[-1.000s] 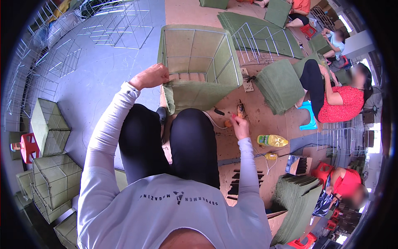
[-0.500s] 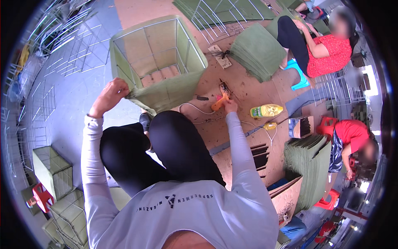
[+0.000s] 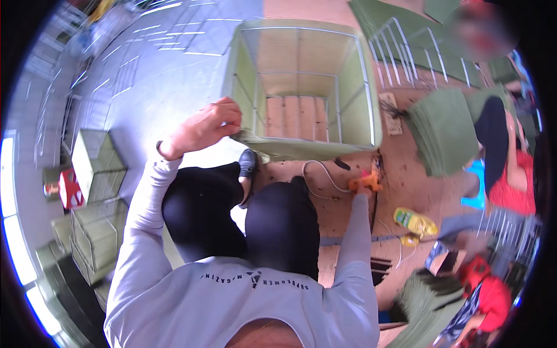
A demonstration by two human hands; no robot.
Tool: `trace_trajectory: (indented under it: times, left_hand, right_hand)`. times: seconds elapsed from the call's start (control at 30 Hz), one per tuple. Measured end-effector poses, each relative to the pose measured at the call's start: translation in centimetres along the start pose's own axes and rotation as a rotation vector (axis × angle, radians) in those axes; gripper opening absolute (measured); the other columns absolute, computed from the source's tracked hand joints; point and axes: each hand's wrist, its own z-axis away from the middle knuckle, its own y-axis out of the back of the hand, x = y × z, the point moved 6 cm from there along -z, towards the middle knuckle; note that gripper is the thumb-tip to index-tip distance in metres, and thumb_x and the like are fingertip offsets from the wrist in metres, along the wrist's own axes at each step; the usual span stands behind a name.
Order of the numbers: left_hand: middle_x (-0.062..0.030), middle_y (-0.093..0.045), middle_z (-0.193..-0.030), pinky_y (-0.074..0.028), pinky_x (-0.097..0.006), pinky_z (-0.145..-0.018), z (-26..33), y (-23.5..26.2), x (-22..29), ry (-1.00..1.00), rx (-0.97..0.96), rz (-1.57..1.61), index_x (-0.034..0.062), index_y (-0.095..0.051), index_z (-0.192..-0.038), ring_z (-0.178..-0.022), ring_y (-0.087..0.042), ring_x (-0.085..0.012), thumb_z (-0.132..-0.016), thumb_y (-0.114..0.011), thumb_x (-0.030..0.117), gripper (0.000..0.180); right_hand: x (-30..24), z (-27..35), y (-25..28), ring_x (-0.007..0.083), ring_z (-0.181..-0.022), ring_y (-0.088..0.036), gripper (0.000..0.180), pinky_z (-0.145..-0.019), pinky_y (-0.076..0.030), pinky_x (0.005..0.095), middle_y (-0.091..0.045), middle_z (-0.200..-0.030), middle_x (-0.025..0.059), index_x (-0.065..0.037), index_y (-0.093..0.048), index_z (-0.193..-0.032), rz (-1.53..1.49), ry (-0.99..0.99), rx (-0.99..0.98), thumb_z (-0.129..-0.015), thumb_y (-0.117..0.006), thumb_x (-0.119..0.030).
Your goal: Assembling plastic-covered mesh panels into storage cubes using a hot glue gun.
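Seated person's left hand [image 3: 203, 129] pinches the near-left rim of a green fabric-lined wire basket [image 3: 307, 87] on the floor ahead, steadying it; right hand [image 3: 361, 187] clenches an orange tool [image 3: 364, 181] beside its cord

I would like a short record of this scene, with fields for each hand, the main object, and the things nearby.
left hand: grips the near left corner of the green box, fingers closed on its fabric edge
right hand: reaches down to the floor, on an orange tool; grip unclear
green box: open-topped, wire frame with green fabric walls, on the floor before the knees
cable: white, curving on the floor by the tool
yellow bottle: lying on the floor to the right
finished boxes: stacked on the left
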Motion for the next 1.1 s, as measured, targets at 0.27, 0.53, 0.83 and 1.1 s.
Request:
trace_trajectory:
  times: [0.27, 0.53, 0.83, 1.1]
  left_hand:
    - [-0.0103, -0.063, -0.094, -0.045, -0.037, -0.089, -1.9, -0.6, 0.4, -0.154, 0.061, 0.154, -0.0018, -0.063, -0.084, -0.104, -0.054, -0.0273, -0.082, -0.061, 0.007, 0.009]
    - [-0.0104, -0.063, -0.091, -0.045, -0.038, -0.086, -0.1, -0.5, -1.7, -0.155, 0.129, 0.163, -0.0011, -0.063, -0.081, -0.097, -0.056, -0.0288, -0.082, -0.062, 0.009, 0.01]
    - [-0.0157, -0.063, -0.086, -0.047, -0.04, -0.075, -1.0, -1.1, -2.2, -0.202, 0.177, 0.159, -0.0017, -0.065, -0.082, -0.083, -0.061, -0.032, -0.081, -0.061, 0.014, 0.017]
    - [-0.0126, -0.061, -0.084, -0.045, -0.04, -0.079, -0.9, -1.6, -2.8, -0.139, 0.182, 0.206, 0.0011, -0.062, -0.081, -0.091, -0.058, -0.0309, -0.081, -0.06, 0.014, 0.013]
  right_hand:
    - [-0.9, -1.5, 18.2, 0.03, -0.093, -0.065, 0.045, -0.079, -0.052, 0.0395, -0.064, -0.108, 0.0213, -0.001, -0.063, -0.107, -0.019, 0.263, 0.549, -0.081, -0.071, -0.036]
    - [-32.4, 30.1, 28.8, 0.0148, -0.084, -0.061, 0.012, -0.077, -0.052, 0.0302, -0.066, -0.091, 0.0094, 0.004, -0.061, -0.096, -0.972, 0.995, 0.421, -0.094, -0.055, -0.006]
    - [-49.0, 48.3, 17.0, 0.0192, -0.082, -0.061, 0.021, -0.076, -0.047, 0.0322, -0.066, -0.086, 0.0111, 0.001, -0.066, -0.093, 0.138, 1.416, -0.381, -0.084, -0.067, -0.018]
    - [-49.9, 46.6, 13.3, 0.0075, -0.066, -0.051, 0.014, -0.062, -0.044, 0.0253, -0.062, -0.07, 0.0021, 0.003, -0.067, -0.088, 0.183, 1.27, -0.57, -0.085, -0.065, -0.01]
